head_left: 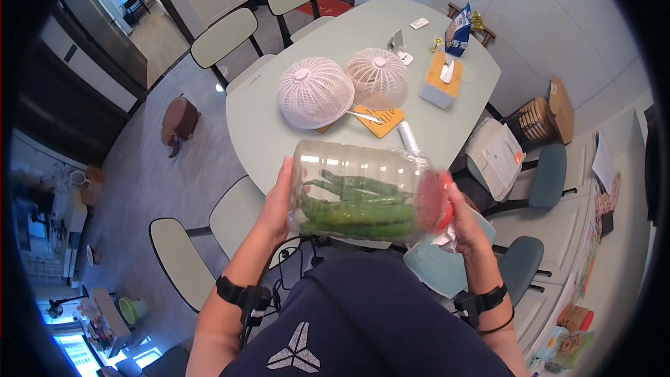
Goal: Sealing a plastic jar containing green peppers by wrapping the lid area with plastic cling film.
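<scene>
A large clear plastic jar (pixel 349 157) lies on its side in the air between my two hands, in front of the table's near edge. Long green peppers (pixel 356 206) rest along its lower wall. My left hand (pixel 278 199) presses against the jar's base, its fingers partly hidden behind it. At the other end, my right hand (pixel 466 220) grips around the red lid (pixel 436 202). Something white and crumpled (pixel 447 239) shows below the lid by my right fingers; I cannot make out what it is.
On the pale table (pixel 262 143) stand two pink mesh food covers (pixel 315 92), an orange board (pixel 380 120) with a knife, a white roll (pixel 408 137), a tissue box (pixel 440 84) and a blue bag (pixel 458 31). Chairs (pixel 183 262) surround it. A brown animal-shaped stool (pixel 180 119) is on the floor.
</scene>
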The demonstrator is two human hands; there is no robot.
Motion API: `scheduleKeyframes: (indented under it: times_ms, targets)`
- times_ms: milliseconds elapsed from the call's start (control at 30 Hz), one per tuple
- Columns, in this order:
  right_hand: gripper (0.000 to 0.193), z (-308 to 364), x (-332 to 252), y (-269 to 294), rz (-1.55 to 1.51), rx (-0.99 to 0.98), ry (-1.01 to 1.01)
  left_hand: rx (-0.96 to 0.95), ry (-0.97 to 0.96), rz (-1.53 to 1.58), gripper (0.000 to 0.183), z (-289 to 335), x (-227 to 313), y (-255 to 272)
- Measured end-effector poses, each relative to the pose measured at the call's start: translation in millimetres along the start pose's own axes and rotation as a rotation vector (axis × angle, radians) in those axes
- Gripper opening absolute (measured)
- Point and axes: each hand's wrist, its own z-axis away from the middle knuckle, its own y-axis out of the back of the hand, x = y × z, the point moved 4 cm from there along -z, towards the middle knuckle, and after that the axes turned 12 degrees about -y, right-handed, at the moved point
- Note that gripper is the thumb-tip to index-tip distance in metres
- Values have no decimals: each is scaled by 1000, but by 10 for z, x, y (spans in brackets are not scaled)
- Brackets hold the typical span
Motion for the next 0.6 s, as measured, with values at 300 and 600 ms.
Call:
scheduleKeyframes:
  times_ms: [300,600]
  targets:
    - [76,136,-350,-57,79,-2,154,16,-284,43,85,101,287,-96]
    - [73,-116,-93,105,34,-63,42,44,-43,-92,95,115,129,-144]
